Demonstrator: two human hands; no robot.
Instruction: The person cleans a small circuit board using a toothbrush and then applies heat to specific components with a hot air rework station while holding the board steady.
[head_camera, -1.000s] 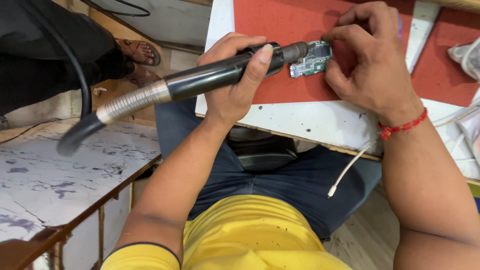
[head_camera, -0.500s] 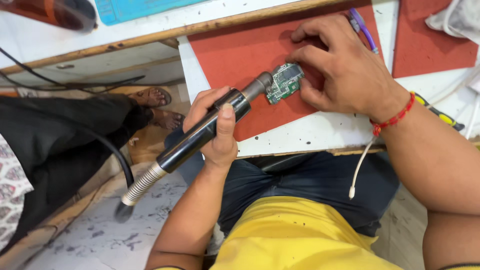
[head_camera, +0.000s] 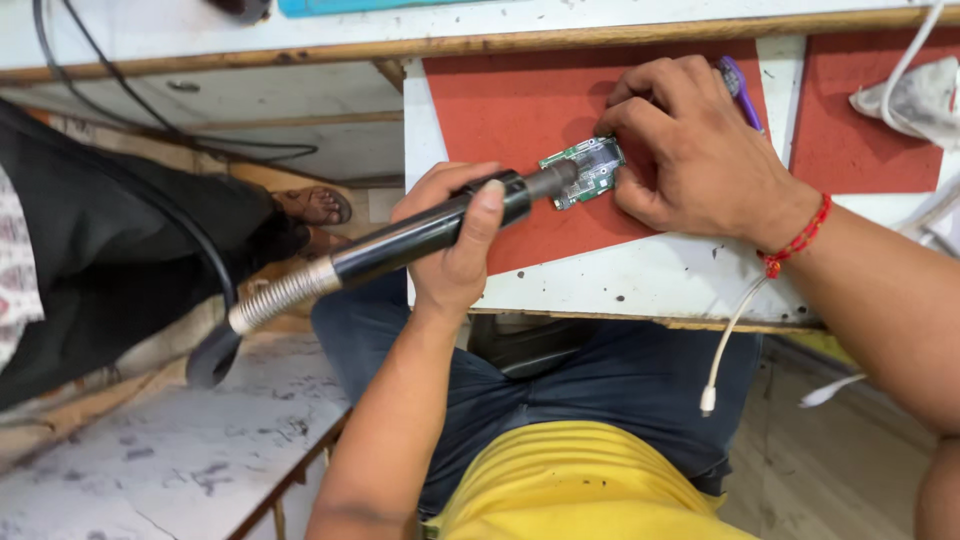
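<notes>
Small green circuit board (head_camera: 583, 172) lies flat on red mat (head_camera: 500, 110) at bench edge. Right hand (head_camera: 700, 150) pins its far side w/ fingertips; left hand (head_camera: 455, 245) is wrapped around black hot-air handpiece (head_camera: 420, 235), nozzle right at board's near edge. Best practice, judged: keep nozzle off pinning fingers, board held flat. White cable (head_camera: 730, 340) hangs below the bench edge.

Left hand (head_camera: 455, 245) sits mid-frame, fingers curled tight, thumb laid flat on top, forearm rising from below. Right hand (head_camera: 690, 150), upper right, presses down, fingertips pinched, wrist bent.
</notes>
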